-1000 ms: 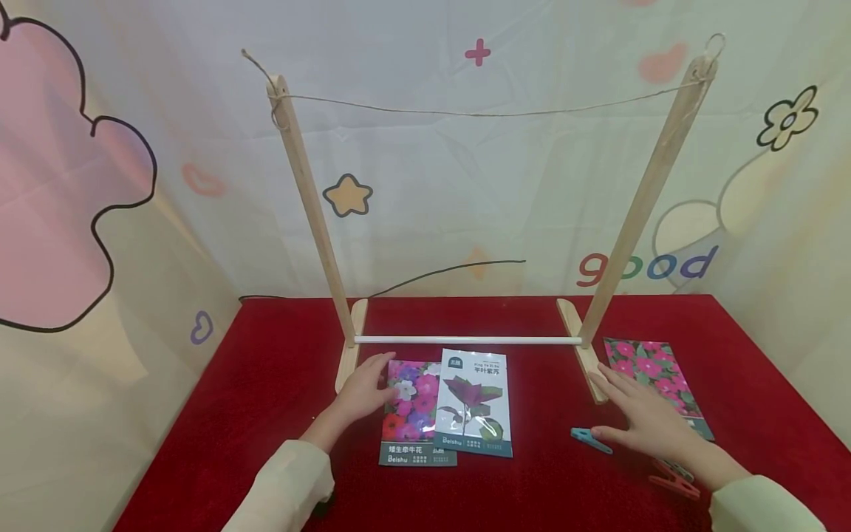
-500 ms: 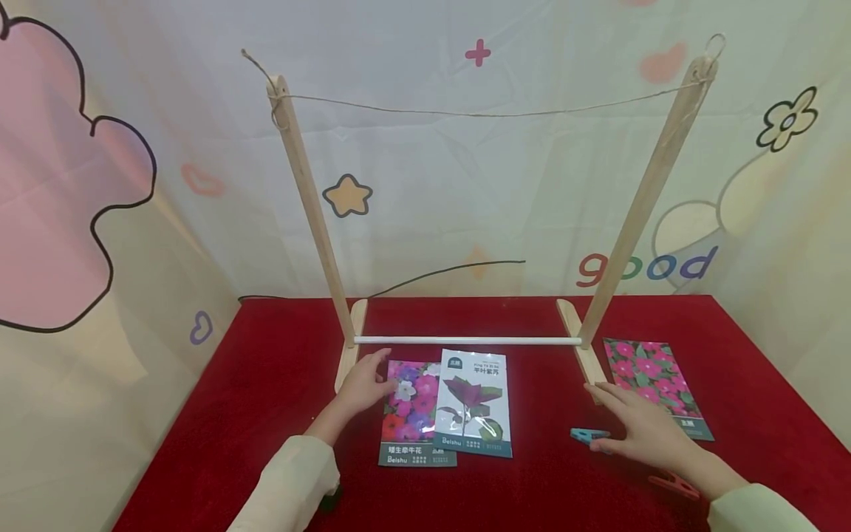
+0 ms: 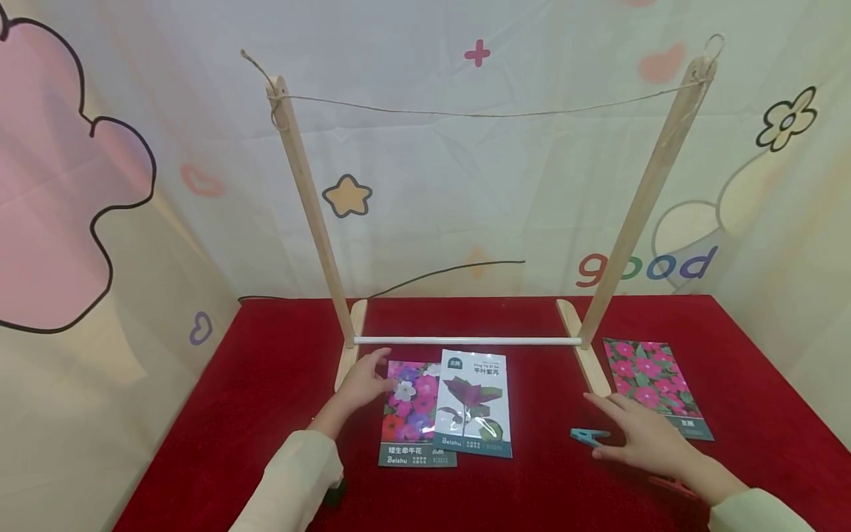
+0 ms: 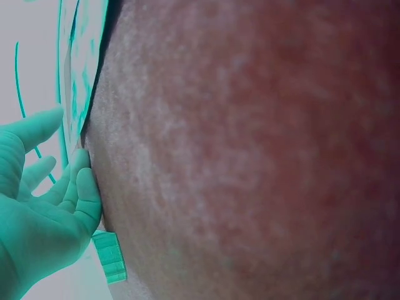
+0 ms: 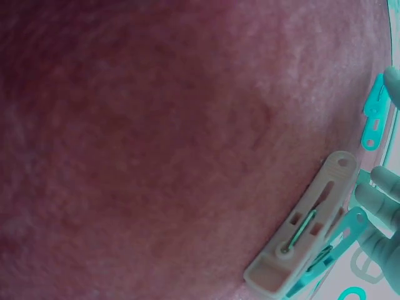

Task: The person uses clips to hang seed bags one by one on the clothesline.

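Observation:
My left hand [image 3: 359, 384] lies with loosely bent fingers at the left edge of a seed packet [image 3: 405, 406] printed with mixed flowers. A white seed packet [image 3: 473, 406] with a purple-leaved plant overlaps that one. On the right, my right hand [image 3: 645, 440] is spread low over the red cloth, its thumb beside a blue clothespin [image 3: 586, 437]. A red clothespin [image 3: 673, 486] shows partly from under the wrist. In the right wrist view one clothespin [image 5: 303, 228] lies against another clothespin [image 5: 334, 250]. Behind the right hand is a pink-flowered seed packet [image 3: 654, 377], its lower part partly covered.
A wooden frame stands behind the packets, with a left post [image 3: 309, 199], a right post [image 3: 648, 199] and a white rod [image 3: 468, 340] low between them. Twine [image 3: 465, 114] sags between the post tops. Patterned cloth [image 3: 425, 185] hangs behind the red-covered table [image 3: 532, 488].
My right hand has drawn back slightly toward me, uncovering more of the frame's right foot and the blue clothespin. The greyish clothespin by the wrist is now hidden. My left hand has barely shifted.

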`<state>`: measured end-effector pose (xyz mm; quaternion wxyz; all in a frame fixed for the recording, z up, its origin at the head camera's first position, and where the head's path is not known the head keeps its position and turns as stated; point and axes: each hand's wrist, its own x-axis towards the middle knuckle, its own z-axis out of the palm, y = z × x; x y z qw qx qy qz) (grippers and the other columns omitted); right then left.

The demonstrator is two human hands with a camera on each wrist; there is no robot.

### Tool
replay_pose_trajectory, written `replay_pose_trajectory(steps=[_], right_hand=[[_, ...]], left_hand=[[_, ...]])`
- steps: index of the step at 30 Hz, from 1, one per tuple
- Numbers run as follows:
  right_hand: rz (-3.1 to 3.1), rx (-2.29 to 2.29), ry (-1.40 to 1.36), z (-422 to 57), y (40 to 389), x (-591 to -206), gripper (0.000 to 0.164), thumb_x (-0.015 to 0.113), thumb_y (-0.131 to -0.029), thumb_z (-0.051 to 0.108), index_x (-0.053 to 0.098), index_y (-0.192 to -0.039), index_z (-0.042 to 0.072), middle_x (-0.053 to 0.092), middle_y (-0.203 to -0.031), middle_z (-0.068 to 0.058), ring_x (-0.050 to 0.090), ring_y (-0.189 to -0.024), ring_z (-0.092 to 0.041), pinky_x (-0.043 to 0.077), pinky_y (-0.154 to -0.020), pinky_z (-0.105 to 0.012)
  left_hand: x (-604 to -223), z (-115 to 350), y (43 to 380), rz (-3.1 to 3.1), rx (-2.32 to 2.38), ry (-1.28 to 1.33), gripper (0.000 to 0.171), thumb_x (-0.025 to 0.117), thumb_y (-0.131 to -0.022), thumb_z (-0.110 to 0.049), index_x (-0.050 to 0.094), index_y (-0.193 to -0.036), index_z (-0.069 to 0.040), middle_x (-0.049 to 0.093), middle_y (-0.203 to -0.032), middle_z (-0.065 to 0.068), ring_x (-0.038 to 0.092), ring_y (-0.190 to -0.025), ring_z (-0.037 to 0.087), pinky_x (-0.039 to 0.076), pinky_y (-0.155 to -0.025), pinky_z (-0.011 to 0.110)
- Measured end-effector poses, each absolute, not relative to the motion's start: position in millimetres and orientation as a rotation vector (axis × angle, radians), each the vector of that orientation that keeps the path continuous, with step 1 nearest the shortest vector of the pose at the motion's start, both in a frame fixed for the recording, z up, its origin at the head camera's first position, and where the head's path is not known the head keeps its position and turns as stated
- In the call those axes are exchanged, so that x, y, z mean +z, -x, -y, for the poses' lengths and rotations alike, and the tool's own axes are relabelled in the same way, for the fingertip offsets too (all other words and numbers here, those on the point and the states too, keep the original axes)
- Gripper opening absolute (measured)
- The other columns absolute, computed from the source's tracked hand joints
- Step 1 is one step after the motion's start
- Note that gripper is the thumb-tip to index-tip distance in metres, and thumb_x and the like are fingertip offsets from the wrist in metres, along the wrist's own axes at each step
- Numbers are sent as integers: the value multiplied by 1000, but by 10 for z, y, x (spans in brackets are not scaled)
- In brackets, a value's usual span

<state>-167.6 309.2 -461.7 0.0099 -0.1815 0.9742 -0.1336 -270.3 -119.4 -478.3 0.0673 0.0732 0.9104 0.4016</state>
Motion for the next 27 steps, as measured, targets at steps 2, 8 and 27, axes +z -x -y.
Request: replay_pose_trajectory(steps=[2,8,27], right_hand=[[-3038,-412,586,-3092,1665,-4611,78,72,-62,49,46,-126,13,55,-107,-7,53,-91,-20,49,-65,-34],[-3054,-363,649,-3113,1643,-4628,68,72,-64,45,50,-119,13,55,-105,-1,55,-87,-16,46,-61,-29],[-3016,-344,678,-3168,1643,-4659,34,72,-67,33,60,-96,18,53,-89,11,46,-73,0,43,-58,-20]], left_hand=[[-4790,1192,2714,-2736,1207,-212,60,66,-77,-15,40,-131,-7,54,-113,15,56,-84,19,48,-79,37],[-4781,1188,2732,-2724,1194,-225,59,66,-77,-14,41,-130,-5,56,-109,14,54,-92,23,46,-83,40],[-4776,1167,2746,-2720,1146,-203,56,65,-77,-12,42,-128,-4,57,-95,10,52,-82,20,48,-75,36]])
